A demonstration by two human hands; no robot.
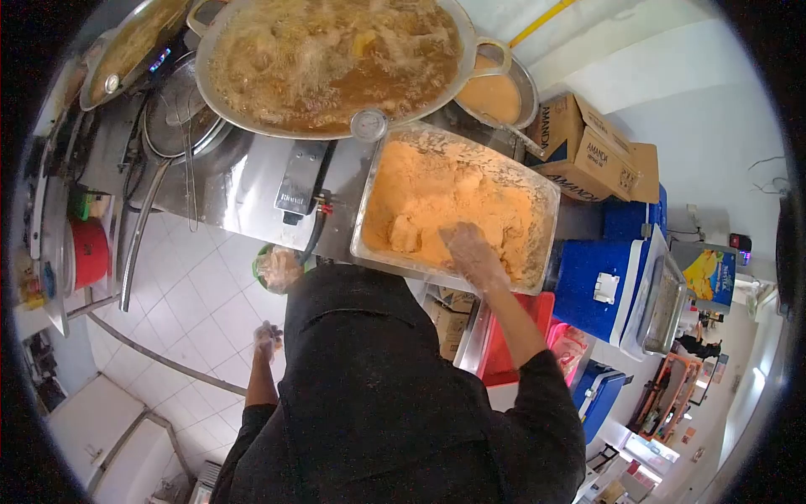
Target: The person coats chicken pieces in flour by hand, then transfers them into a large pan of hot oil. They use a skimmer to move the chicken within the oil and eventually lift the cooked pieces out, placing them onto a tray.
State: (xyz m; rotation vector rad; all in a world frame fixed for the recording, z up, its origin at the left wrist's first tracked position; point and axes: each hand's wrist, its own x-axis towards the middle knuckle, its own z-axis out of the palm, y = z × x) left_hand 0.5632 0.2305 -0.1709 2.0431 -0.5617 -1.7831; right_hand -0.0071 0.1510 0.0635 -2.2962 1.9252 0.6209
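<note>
Right hand (pixel 472 252), fingers spread, presses into orange breading in the clear rectangular plastic tub (pixel 537 181), its long axis along the surface's front edge; left hand (pixel 269 338) hangs loosely curled.

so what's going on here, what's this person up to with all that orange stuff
A person in a dark top stands at a steel counter. Their right hand is pressed into orange crumb coating in a clear tub. Their left hand hangs by their side, apparently gloved, away from the tub. Just beyond, a wide pan of bubbling oil has pieces frying in it.
</note>
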